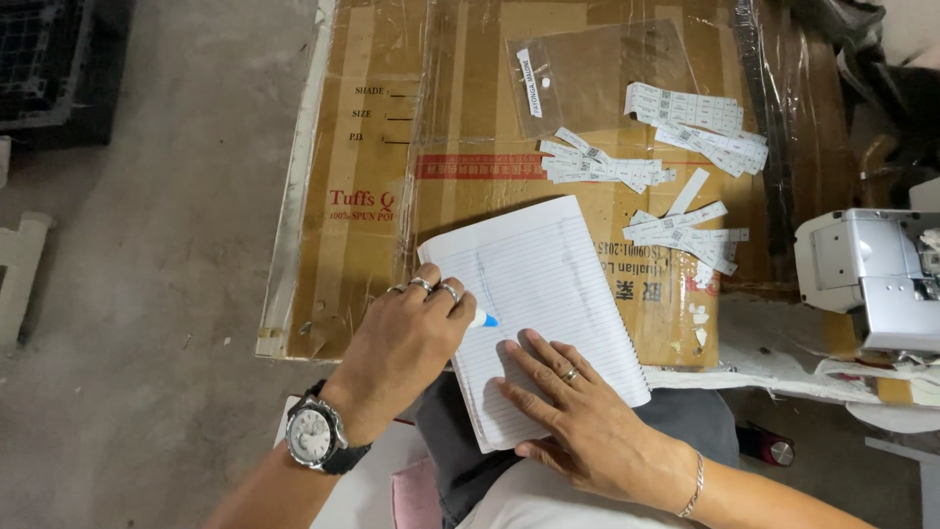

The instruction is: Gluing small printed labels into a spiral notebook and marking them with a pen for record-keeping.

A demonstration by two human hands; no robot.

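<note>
Seen from the head camera, a lined spiral notebook (548, 304) lies open at a slant on the near edge of the worktop (362, 245), which is covered with flattened cardboard under clear plastic film. The left hand (401, 348), wearing rings and a wristwatch (315, 434), is clenched around a pen with a blue tip (484, 318); the tip rests at the left side of the page. The right hand (578, 407), with a ring and a thin bracelet, lies flat and released on the lower part of the page, fingers spread, pressing the notebook down.

Beyond the notebook, loose heaps of small white paper labels (685, 127) are scattered over the cardboard, near a clear plastic bag (597, 73). A white machine (871, 274) stands at the right edge, well apart from both hands. Bare concrete floor (147, 216) fills the left side.
</note>
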